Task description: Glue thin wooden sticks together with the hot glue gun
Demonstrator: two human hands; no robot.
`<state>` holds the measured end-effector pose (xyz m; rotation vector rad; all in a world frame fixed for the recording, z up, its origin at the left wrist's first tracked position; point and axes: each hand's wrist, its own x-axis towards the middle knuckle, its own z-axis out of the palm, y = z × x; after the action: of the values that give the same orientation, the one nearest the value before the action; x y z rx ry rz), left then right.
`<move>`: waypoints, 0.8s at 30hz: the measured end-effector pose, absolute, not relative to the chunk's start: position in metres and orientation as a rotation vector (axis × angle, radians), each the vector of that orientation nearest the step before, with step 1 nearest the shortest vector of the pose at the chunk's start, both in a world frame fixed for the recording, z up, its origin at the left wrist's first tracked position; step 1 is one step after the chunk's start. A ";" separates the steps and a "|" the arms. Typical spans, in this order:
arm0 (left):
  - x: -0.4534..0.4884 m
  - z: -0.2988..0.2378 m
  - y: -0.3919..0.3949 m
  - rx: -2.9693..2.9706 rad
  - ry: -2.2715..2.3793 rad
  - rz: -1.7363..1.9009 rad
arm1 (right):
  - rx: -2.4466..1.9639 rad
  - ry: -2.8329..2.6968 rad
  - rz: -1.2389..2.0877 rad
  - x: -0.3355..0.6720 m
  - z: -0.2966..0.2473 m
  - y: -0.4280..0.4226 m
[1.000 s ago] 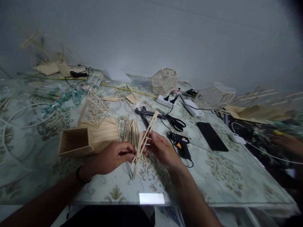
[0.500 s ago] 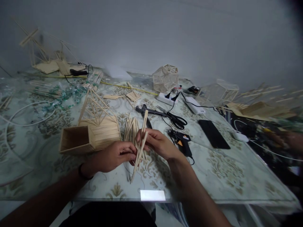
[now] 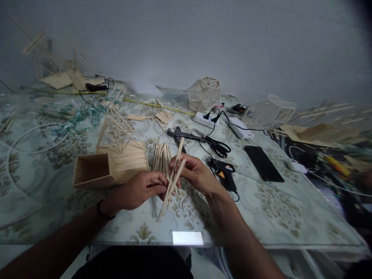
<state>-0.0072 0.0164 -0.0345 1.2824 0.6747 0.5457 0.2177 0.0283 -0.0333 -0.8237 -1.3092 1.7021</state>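
Observation:
My left hand and my right hand meet above the table, both pinching a small bundle of wooden sticks that slants from lower left to upper right. Just behind the hands lies a loose pile of sticks. To the left of it stands a stick-built box with a sloped frame on top. A black glue gun lies right beside my right wrist.
Black scissors, a white power strip, a white charger block and a black phone lie to the right. A stick polyhedron stands at the back. More stick models and bundles fill the far left.
The held sticks have swung from steeply upright to a flatter slant, and my right hand has drawn in closer to my left. The view shifted slightly.

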 end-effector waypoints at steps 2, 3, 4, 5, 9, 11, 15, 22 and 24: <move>-0.007 -0.035 0.016 1.280 0.686 0.549 | -0.816 -1.325 1.721 0.221 -0.034 0.027; -0.007 -0.035 0.017 1.277 0.692 0.550 | -0.814 -1.326 1.728 0.222 -0.034 0.027; -0.007 -0.035 0.017 1.274 0.699 0.551 | -0.815 -1.322 1.730 0.223 -0.034 0.026; -0.007 -0.036 0.017 1.271 0.704 0.550 | -0.820 -1.317 1.729 0.224 -0.034 0.025; -0.007 -0.037 0.016 1.255 0.712 0.539 | -0.828 -1.293 1.725 0.226 -0.034 0.023; -0.008 -0.036 0.015 1.250 0.714 0.537 | -0.814 -1.280 1.742 0.226 -0.034 0.022; -0.007 -0.034 0.015 1.259 0.723 0.545 | -0.799 -1.288 1.781 0.227 -0.035 0.019; -0.007 -0.033 0.016 1.295 0.733 0.567 | -0.751 -1.347 1.832 0.232 -0.036 0.015; -0.007 -0.032 0.016 1.311 0.739 0.576 | -0.744 -1.365 1.845 0.234 -0.035 0.014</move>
<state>-0.0074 0.0159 -0.0325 1.3111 0.7387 0.5759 0.2344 0.0135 -0.0351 -0.7440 -1.3651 1.8447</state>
